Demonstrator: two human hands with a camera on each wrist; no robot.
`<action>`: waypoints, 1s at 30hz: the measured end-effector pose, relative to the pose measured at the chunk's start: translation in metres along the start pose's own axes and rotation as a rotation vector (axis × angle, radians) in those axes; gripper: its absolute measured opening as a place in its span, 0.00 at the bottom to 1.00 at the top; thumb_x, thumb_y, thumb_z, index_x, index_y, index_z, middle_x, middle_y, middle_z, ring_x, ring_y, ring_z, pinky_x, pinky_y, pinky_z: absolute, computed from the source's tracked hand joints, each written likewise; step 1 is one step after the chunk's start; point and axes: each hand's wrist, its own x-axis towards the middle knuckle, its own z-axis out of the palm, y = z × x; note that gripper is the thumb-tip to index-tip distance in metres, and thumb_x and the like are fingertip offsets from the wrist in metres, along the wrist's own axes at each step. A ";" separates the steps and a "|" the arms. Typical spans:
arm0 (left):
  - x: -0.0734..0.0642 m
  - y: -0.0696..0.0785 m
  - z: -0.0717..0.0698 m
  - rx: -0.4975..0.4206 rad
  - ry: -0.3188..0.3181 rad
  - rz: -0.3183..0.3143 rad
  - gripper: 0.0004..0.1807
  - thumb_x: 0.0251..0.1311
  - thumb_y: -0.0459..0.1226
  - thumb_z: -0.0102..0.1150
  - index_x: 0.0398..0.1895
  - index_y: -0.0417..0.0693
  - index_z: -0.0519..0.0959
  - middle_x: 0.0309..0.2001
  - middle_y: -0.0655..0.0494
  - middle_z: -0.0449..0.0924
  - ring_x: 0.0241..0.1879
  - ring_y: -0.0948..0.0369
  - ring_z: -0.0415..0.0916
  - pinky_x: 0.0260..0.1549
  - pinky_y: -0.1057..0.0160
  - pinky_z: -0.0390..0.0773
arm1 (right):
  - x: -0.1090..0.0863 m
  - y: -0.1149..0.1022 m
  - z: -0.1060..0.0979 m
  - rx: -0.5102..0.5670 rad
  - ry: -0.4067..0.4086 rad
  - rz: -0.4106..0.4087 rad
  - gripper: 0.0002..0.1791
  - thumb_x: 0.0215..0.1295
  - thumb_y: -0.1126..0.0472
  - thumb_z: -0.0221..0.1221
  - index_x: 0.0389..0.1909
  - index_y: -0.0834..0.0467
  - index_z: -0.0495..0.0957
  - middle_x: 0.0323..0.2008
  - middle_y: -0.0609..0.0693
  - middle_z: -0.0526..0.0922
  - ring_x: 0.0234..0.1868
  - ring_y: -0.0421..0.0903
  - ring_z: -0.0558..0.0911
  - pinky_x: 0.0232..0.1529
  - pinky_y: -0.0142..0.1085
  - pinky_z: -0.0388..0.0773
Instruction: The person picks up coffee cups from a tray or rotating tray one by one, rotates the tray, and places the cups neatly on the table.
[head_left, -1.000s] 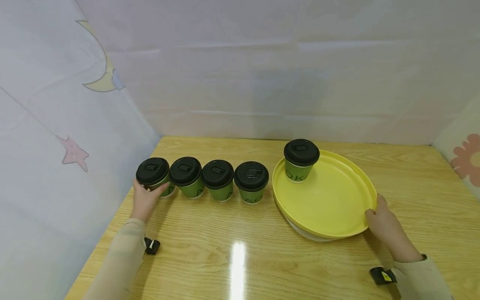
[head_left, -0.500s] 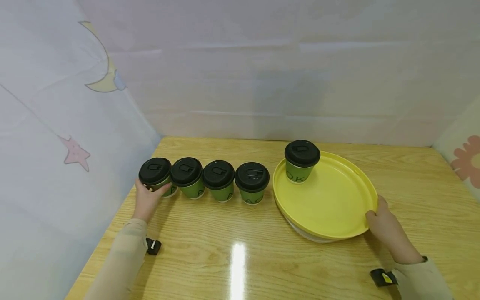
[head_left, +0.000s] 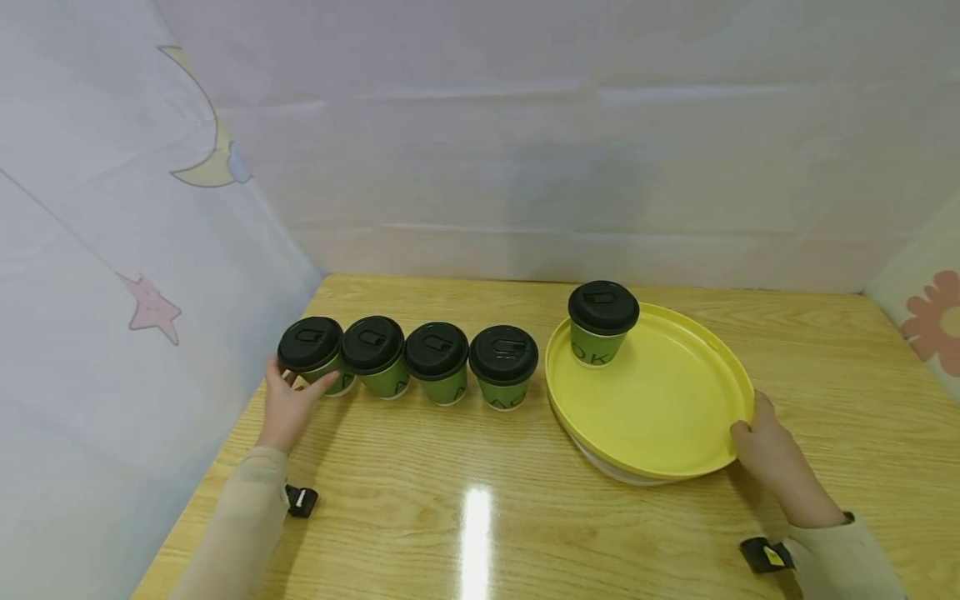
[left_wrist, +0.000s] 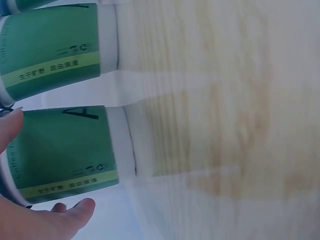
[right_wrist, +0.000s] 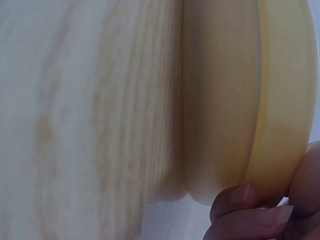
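Note:
My left hand (head_left: 288,412) is around the leftmost green paper cup (head_left: 324,379) with a black lid. In the left wrist view, the thumb lies at the near side of this cup (left_wrist: 65,155), and the fingers spread along the other side with a gap. Three similar cups (head_left: 384,379) (head_left: 442,387) (head_left: 502,392) continue the row to the right, upright. My right hand (head_left: 772,450) grips the right rim of a round yellow tray (head_left: 660,408), thumb above and fingers below. Another lidded cup (head_left: 597,342) stands on the tray's back left.
Under the tray is a round pale base (right_wrist: 220,100). Everything stands on a wood-grain table (head_left: 420,500). Pale printed cloth (head_left: 480,167) hangs behind the table and along its sides.
The leftmost cup shifted slightly right, towards its neighbour, then stopped. My left hand has since loosened and drawn back a little. My right hand and the tray look unmoved.

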 end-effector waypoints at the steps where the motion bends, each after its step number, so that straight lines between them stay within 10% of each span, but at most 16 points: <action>1: -0.001 0.000 -0.001 -0.008 0.002 0.002 0.56 0.63 0.42 0.64 0.77 0.48 0.30 0.76 0.43 0.35 0.74 0.45 0.41 0.68 0.45 0.54 | 0.000 -0.001 0.000 -0.002 0.000 0.000 0.34 0.71 0.66 0.31 0.64 0.85 0.28 0.50 0.88 0.61 0.42 0.67 0.73 0.38 0.56 0.73; 30: -0.050 0.023 0.005 -0.090 0.155 -0.010 0.53 0.64 0.38 0.62 0.77 0.47 0.32 0.76 0.50 0.40 0.75 0.53 0.41 0.72 0.53 0.46 | 0.002 0.001 0.000 -0.004 0.004 0.003 0.34 0.70 0.65 0.31 0.65 0.84 0.29 0.50 0.88 0.61 0.42 0.67 0.72 0.39 0.57 0.73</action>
